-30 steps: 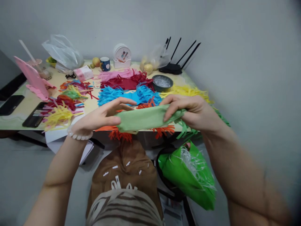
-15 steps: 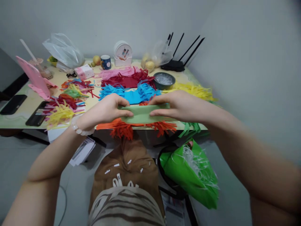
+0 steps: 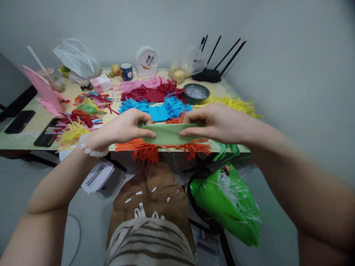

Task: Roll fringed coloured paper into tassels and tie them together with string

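A light green strip of paper or fabric [image 3: 168, 133] is stretched level between my two hands, above the table's front edge. My left hand [image 3: 133, 127] pinches its left end between thumb and fingers. The right end is gripped the same way by my right hand [image 3: 205, 123]. Under the strip lies orange fringe [image 3: 146, 152], its cut ends hanging over the edge. Just beyond my hands is a blue fringed piece [image 3: 157, 113], with dark red fringe [image 3: 151, 95] and pink fringe [image 3: 142, 85] behind it.
Mixed fringe tassels [image 3: 73, 129] and phones [image 3: 46, 133] lie at left, near a pink stand [image 3: 43, 90]. A dark bowl [image 3: 196, 93], yellow fringe [image 3: 233, 105] and a black router [image 3: 206, 75] are at right. A mug [image 3: 126, 72] stands behind. A green bag [image 3: 230, 207] hangs below the table.
The view has shifted slightly, so the table's contents appear a little further right. My right hand has moved slightly outward along the green strip; both hands still hold it.
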`<state>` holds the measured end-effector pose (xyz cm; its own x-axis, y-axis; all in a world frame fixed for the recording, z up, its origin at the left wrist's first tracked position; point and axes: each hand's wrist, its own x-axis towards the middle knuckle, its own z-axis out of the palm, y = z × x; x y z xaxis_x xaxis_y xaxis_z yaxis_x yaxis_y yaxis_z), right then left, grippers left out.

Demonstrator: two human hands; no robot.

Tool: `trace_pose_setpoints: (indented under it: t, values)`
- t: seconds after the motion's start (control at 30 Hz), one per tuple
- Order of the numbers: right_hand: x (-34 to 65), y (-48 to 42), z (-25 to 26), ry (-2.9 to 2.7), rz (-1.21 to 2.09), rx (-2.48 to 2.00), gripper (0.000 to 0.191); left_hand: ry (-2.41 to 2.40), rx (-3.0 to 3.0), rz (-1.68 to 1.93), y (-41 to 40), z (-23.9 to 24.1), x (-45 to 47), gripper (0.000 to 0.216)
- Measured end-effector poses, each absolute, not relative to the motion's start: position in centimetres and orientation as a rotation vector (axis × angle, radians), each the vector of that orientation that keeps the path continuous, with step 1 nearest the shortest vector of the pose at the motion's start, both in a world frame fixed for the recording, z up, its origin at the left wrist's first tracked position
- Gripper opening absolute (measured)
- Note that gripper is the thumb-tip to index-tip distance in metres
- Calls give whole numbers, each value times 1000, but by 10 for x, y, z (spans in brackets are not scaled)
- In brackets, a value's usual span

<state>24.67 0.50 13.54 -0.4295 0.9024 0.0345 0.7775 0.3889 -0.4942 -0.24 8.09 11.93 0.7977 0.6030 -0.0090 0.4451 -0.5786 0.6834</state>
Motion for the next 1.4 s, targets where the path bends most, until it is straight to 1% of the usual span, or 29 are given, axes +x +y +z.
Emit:
trace_pose_setpoints:
  t: [0.17,0.3,0.5,0.67,0.8,0.97,1.07,1.13,1.3,1.4]
  values:
    - [245,-8,125,-2161,713,-1434,21,711,2211,366,73,115,-8,31]
    - [241,-22,103,-1919,672,-1402,12,705,2100,493,63,99,-15,21]
    - [230,-37,70,-1561,610,-1336,5,833,1897,820,45,71,-20,22]
    - [224,-38,50,-1371,748,-1186,12,761,1465,867,37,55,-22,21]
    - [226,-33,40,-1341,851,-994,13,578,1347,887,37,47,-26,12]
    - [228,-28,39,-1428,819,-950,15,570,1374,918,39,46,-29,12]
    - [228,-27,41,-1507,751,-988,17,584,1532,928,38,48,-30,12]
    - [228,-26,42,-1553,727,-985,17,613,1695,944,38,51,-29,15]
    - [222,-25,43,-1611,650,-1032,17,686,2014,1093,33,49,-20,32]
    - [219,-26,45,-1659,555,-1115,15,695,2117,1117,31,46,-18,30]
